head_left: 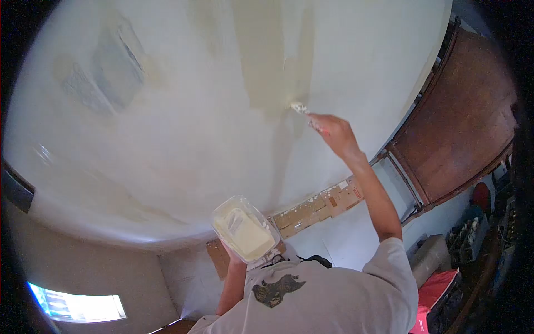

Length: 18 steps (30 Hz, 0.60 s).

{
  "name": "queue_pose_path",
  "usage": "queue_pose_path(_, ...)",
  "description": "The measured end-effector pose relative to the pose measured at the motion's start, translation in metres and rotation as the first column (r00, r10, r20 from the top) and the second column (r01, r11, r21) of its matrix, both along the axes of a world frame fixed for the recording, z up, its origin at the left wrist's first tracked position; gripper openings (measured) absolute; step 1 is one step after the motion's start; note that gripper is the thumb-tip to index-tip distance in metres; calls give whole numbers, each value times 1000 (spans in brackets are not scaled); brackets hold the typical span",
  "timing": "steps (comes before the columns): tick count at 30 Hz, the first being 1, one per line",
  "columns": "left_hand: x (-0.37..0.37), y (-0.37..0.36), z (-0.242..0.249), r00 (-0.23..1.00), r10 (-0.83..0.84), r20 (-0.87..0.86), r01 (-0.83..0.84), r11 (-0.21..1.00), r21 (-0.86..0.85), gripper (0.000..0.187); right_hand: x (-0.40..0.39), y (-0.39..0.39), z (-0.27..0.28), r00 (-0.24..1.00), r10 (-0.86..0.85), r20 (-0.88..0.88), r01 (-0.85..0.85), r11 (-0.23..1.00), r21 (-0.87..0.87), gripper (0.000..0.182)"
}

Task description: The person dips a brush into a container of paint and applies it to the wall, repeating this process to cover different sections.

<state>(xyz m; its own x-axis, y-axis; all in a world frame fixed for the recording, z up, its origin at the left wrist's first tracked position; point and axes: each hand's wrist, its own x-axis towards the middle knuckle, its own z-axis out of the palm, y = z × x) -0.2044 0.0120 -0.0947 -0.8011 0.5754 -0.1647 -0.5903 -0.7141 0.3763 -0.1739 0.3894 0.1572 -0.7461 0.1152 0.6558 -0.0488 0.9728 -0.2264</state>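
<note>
My right hand [335, 134] is closed round the handle of a paintbrush [299, 108]. Its paint-smeared head meets the pale wall [183, 111] at the lower end of a beige painted strip [261, 61]. Low in front of my body, my left hand [232, 253] grips a clear plastic container [245, 229] from beneath and the side, with most of the fingers hidden behind it. Cream-coloured paint [253, 236] lies inside the container and coats its walls.
Paint-spotted cardboard [317, 210] lies along the foot of the wall on the white floor [317, 245]. To the right stands a brown panel in a frame [467, 111]. A red bag [436, 295] and a grey crate [467, 239] are at the lower right. Greyish patches [114, 67] mark the wall's left.
</note>
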Motion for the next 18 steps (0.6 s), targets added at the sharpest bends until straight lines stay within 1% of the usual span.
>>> queue_pose_path(2,10,-5,1,1000,-1,25,1,1000,30,65,3,-1,27,1000,-4,-20,3,1000,-28,30)
queue_pose_path(5,15,-11,16,1000,9,-18,-9,999,38,64,-1,-10,79,995,-5,-99,-1,998,-60,30)
queue_pose_path(8,12,-10,26,999,38,-2,-38,997,65,64,-7,-13,118,979,-38,-201,34,999,-22,29)
queue_pose_path(10,13,-8,34,998,48,-38,-46,998,49,64,-9,-15,133,942,-61,-331,54,998,-32,29)
queue_pose_path(11,13,-8,37,997,53,-56,-51,998,42,65,-10,-16,138,916,-71,-395,62,997,-37,28)
queue_pose_path(14,13,-5,42,998,51,-48,-46,994,96,66,-14,-21,142,860,-93,-503,125,992,30,30)
queue_pose_path(17,10,-9,30,998,46,-41,-44,998,51,67,-25,-6,120,863,52,-503,40,984,171,28)
queue_pose_path(18,12,-9,27,999,38,-33,-37,998,47,67,-24,-4,110,884,52,-464,36,983,179,29)
